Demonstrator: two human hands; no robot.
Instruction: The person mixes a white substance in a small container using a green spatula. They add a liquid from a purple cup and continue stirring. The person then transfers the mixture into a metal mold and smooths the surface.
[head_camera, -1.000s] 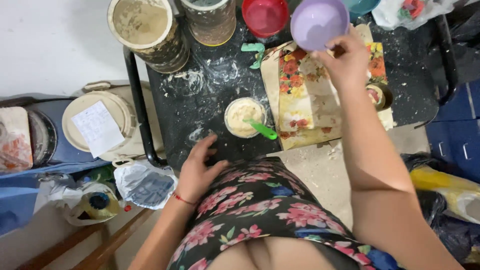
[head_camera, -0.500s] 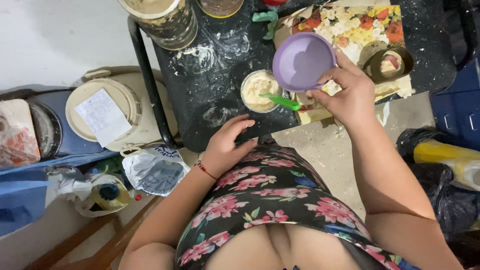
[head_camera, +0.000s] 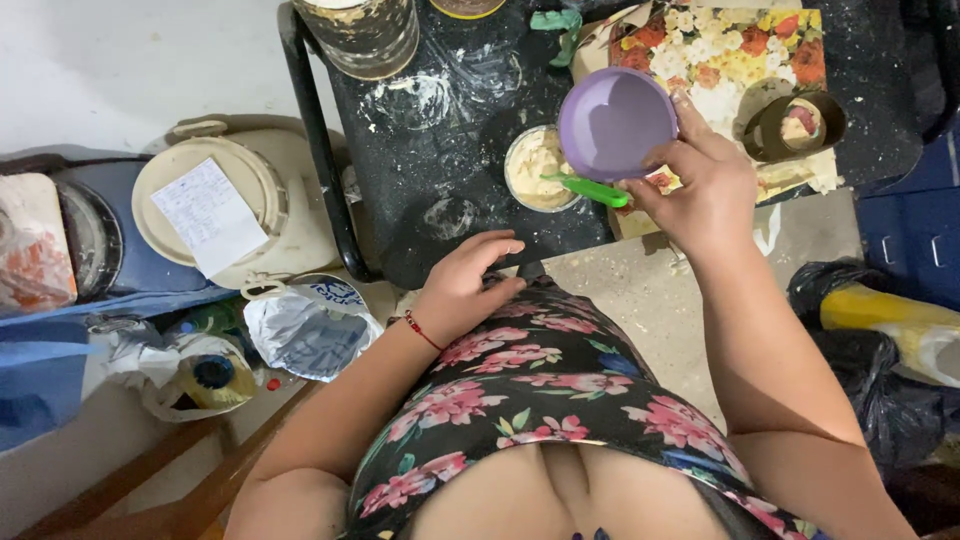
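My right hand (head_camera: 703, 190) grips a small purple bowl (head_camera: 612, 120) by its rim, holding it tilted above the near edge of a black, powder-smeared table (head_camera: 440, 190). Right beside the bowl stands a small round cup of cream-coloured paste (head_camera: 535, 165) with a green stick (head_camera: 590, 190) lying across it. My left hand (head_camera: 468, 283) rests with loose fingers on my flowered knee, just at the table's front edge, holding nothing. Behind the bowl lies a board covered with a flower picture (head_camera: 735, 55).
A roll of brown tape (head_camera: 795, 125) lies on the flowered board. A smeared tin (head_camera: 362, 35) stands at the table's far left. On the floor to the left are a cream bucket lid with a paper slip (head_camera: 210, 215), crumpled foil (head_camera: 305, 335) and a yellow bottle (head_camera: 205, 375).
My right hand has brought the purple bowl from the far side of the table toward me, down next to the paste cup. My left hand has stayed on my knee.
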